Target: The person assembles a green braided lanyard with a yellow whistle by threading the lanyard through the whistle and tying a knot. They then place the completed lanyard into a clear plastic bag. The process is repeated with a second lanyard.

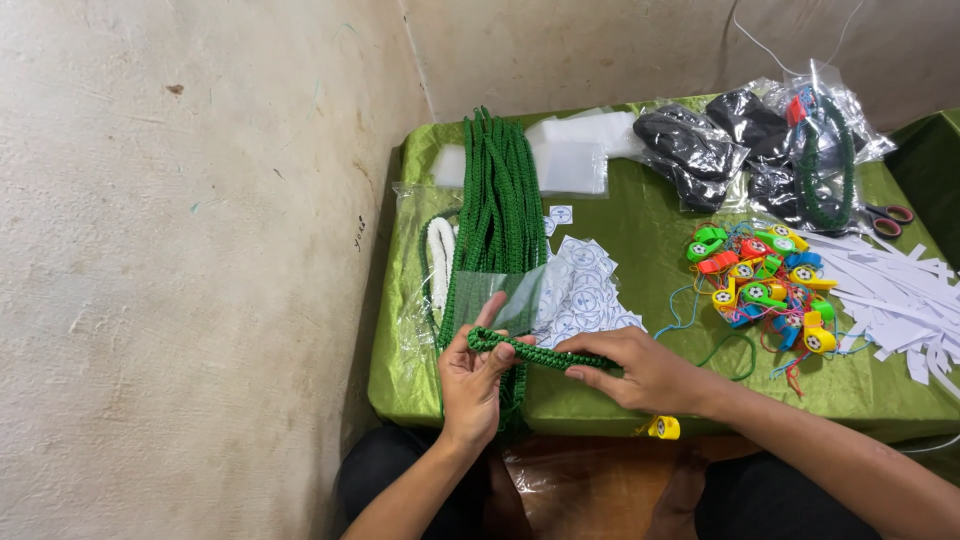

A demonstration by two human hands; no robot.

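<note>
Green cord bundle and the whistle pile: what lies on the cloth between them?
In the head view, a heap of small white round-printed stickers lies between the green cord bundle and the coloured whistles.

The middle of the green braided cord (545,355) is covered by the right hand (640,372), and its near end is wrapped by the fingers (497,362) of the left hand (470,385). Both forearms are cut off by the lower edge. The bench (640,240) is clipped at the right edge, along with the white paper strips (900,300). The contents of the dark plastic bags (700,150) cannot be made out. The printing on the white stickers (585,290) is too small to be read.
</note>
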